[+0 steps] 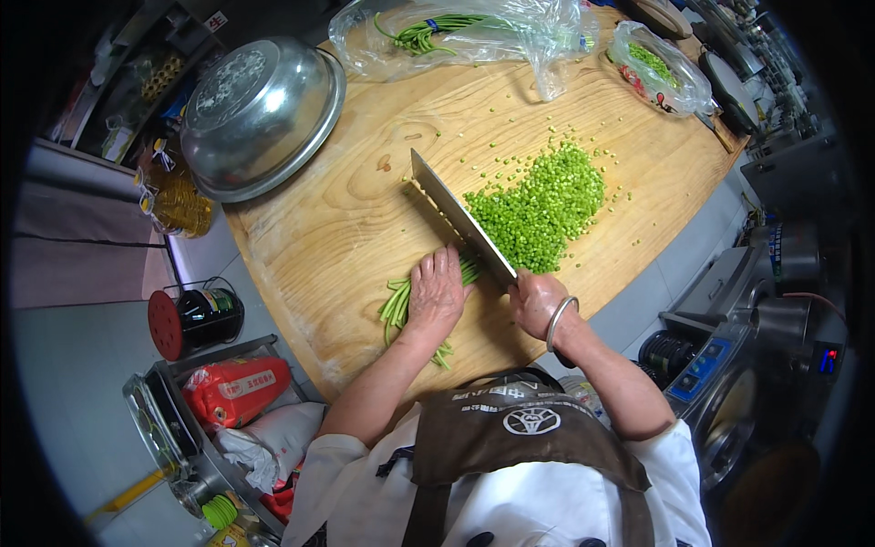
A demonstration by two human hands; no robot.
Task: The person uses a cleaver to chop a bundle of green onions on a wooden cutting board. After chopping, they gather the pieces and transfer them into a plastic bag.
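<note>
My right hand (pixel 538 303), with a metal bangle on the wrist, is closed around the handle of a broad cleaver (pixel 460 214). The blade stands on edge, slanting away to the far left. Just left of it, my left hand (pixel 437 290) presses down on a bunch of long thin green stalks (pixel 396 310), fingers together and close to the blade. Cut ends of the stalks stick out beside the left wrist. To the right of the cleaver lies a heap of finely chopped green pieces (pixel 540 205), with loose bits scattered around it on the wooden board (pixel 351 223).
An upturned metal basin (pixel 260 118) rests on the board's far left. Along the far edge lie a clear plastic bag (pixel 510 41) with banded green stalks and another bag (pixel 661 68) with chopped greens. Oil bottles (pixel 173 196) stand left; a stove (pixel 720 383) is right.
</note>
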